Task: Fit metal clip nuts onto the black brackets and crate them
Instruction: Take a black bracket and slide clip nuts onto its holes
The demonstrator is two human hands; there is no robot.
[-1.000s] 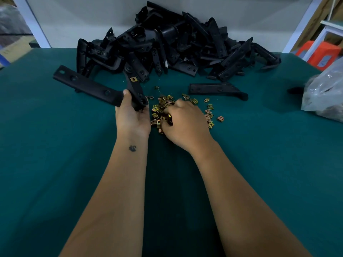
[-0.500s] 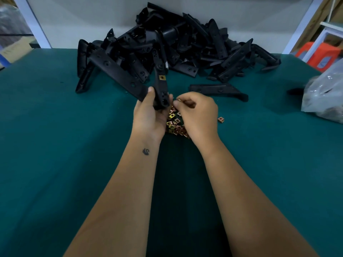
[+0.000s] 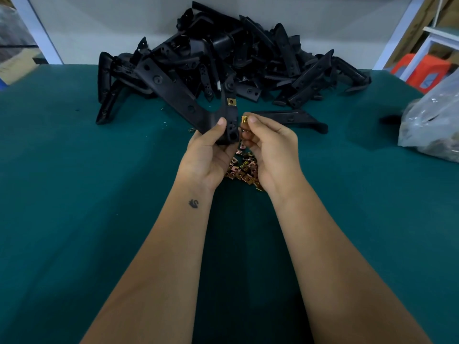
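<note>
Left hand (image 3: pixel 207 155) grips a black bracket (image 3: pixel 178 95) at its bend, thumb across the front face, w/ one long arm of the part rising up and to the left and a shorter arm standing near upright. A fitted clip nut (image 3: pixel 231 102) already sits on the short arm's edge, gold against the black. Right hand (image 3: pixel 269 150) pinches a loose clip nut (image 3: pixel 244 119) btwn thumb and forefinger, held just beside the bracket's lower end, right of the left thumb; whether nut and bracket touch can't be told. Both hands are raised above the table (image 3: pixel 74 194), which is covered in teal-green cloth, forearms reaching in from the bottom of the view. A small dark tattoo (image 3: pixel 193 203) marks the left wrist.

Directly below the hands, a heap of clip nuts (image 3: pixel 242 168) lies on the cloth, gold and copper-toned, partly hidden by both palms. Just beyond the right hand a single bracket (image 3: pixel 290 118) lies flat on the table. Farther back, a large bracket pile (image 3: pixel 223 53) is stacked against the pale wall (image 3: pixel 99 21), parts jumbled at all angles, some leaning off the left side of the pile onto the cloth.

At the right edge, a clear plastic bag (image 3: pixel 434 120) rests on the table, contents too blurred to make out. Behind it, off the table, stand orange-red stools (image 3: pixel 422 70) and a white frame (image 3: pixel 432 40).
</note>
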